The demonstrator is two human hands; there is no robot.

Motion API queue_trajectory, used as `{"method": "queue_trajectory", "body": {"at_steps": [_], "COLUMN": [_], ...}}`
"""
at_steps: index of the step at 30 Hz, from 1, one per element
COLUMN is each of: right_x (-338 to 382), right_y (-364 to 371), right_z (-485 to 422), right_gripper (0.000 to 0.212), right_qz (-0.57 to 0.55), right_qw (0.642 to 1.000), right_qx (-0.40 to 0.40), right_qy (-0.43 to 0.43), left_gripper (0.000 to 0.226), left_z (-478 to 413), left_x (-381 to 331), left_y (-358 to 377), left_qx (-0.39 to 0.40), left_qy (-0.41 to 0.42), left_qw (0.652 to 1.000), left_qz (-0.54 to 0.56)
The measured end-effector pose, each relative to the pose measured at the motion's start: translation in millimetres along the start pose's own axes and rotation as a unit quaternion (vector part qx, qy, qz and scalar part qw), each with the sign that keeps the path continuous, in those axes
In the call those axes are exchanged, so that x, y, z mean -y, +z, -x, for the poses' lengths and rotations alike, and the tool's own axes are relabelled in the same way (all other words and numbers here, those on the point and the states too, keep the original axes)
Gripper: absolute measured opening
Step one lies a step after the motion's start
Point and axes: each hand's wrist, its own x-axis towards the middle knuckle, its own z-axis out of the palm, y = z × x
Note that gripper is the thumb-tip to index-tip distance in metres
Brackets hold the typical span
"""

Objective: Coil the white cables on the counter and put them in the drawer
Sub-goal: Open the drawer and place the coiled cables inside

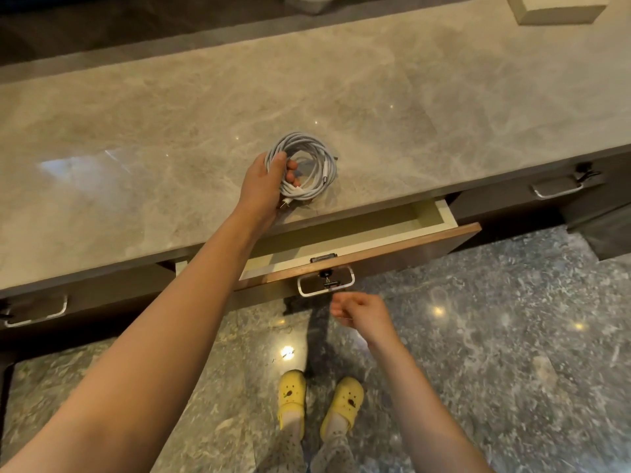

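Your left hand point(264, 186) grips the coiled white cables point(326, 162) at the coil's left side, fingers curled through the loops. The coil lies on the counter point(426, 114) by its near edge, just beyond the open drawer point(368, 230). Your right hand point(358, 314) hangs loosely curled and holds nothing. Judged light, limp and springy: clasp all loops together, or they unwind.

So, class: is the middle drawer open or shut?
Open: the drawer is pulled out past the counter, showing its pale inside.
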Motion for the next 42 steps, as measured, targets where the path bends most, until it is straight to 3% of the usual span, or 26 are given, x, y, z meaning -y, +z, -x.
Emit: {"method": "queue_trajectory", "body": {"at_steps": [2,4,5,8,10,15,18,21,25,35,39,42], "right_x": [32,68,82,93,82,69,56,42,31,18,13,5], "right_y": [-8,-13,-16,-21,-24,-25,-28,-33,-36,-43,-46,-48], "right_z": [26,36,30,-8,-24,-25,-21,-15,-5,18,26,32], "right_gripper": [0.022,0.028,0.035,0.053,0.059,0.073,0.066,0.061,0.059,0.069,0.073,0.072], "right_qz": [0.235,0.34,0.402,0.609,0.672,0.666,0.636,0.632,0.638,0.637,0.631,0.63], "right_qw": [0.953,0.861,0.816,0.729,0.683,0.66,0.673,0.66,0.653,0.68,0.688,0.682], "right_qx": [-0.053,-0.095,-0.085,-0.011,-0.011,-0.059,-0.077,-0.108,-0.116,-0.088,-0.079,-0.096], "right_qy": [-0.181,-0.367,-0.406,-0.312,-0.286,-0.341,-0.37,-0.392,-0.391,-0.352,-0.351,-0.359], "left_gripper": [0.024,0.024,0.024,0.025,0.024,0.024,0.023,0.022,0.023,0.019,0.021,0.021], "left_z": [0,1,2,4,4,2,2,10,42,102,116,117], "left_x": [0,0,0,0,0,2,4,4,11,45,68,87], "left_y": [1,2,2,3,3,2,1,5,8,1,-2,-6], "left_qx": [-0.002,-0.006,-0.007,-0.006,-0.005,-0.005,-0.016,-0.04,-0.036,-0.041,-0.018,0.003], "left_qy": [0.001,0.001,0.0,0.0,-0.001,0.01,0.012,0.012,0.009,0.003,-0.034,-0.107], "left_qw": [1.0,1.0,1.0,1.0,1.0,1.0,1.0,0.999,0.999,0.994,0.988,0.984], "left_qz": [-0.004,0.0,0.004,0.005,0.013,-0.001,-0.009,-0.016,-0.023,-0.098,-0.148,-0.14]}}
